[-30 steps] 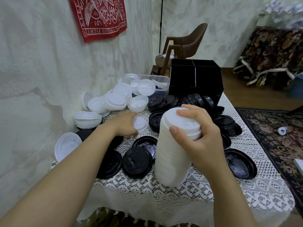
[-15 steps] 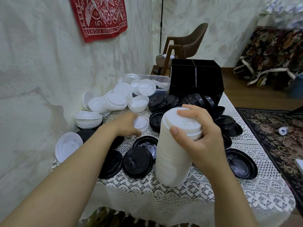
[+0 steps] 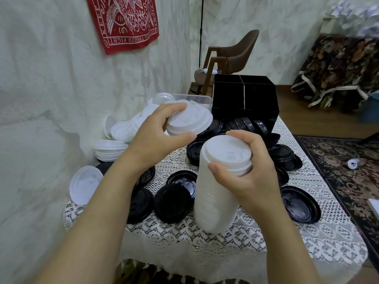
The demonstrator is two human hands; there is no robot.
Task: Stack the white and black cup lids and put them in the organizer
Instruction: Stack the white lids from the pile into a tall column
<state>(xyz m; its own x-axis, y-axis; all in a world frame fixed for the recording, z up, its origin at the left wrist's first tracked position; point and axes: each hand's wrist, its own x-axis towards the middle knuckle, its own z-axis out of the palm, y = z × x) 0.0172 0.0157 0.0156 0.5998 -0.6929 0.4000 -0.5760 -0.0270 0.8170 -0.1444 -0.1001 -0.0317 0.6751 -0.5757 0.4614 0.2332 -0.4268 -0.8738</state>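
A tall stack of white lids [image 3: 217, 193] stands tilted on the lace tablecloth [image 3: 307, 238]. My right hand [image 3: 250, 177] grips its top, thumb in front and fingers curled over the far rim. My left hand [image 3: 155, 138] holds a small stack of white lids [image 3: 190, 120] in the air, just up and left of the tall stack's top. The black organizer [image 3: 244, 99] with its divided compartments stands at the table's back. Loose black lids [image 3: 172, 201] lie around the tall stack, and more white lids [image 3: 110, 148] are piled at the left by the wall.
A clear plastic bin [image 3: 196, 99] sits left of the organizer. A row of black lids [image 3: 248, 126] leans at the organizer's front. One white lid [image 3: 85, 186] rests against the wall at the table's left edge. A brown chair [image 3: 231, 56] stands behind.
My left hand has lifted a few white lids off the table and brought them up and right, near the tall stack's top. My right hand keeps its hold on the stack.
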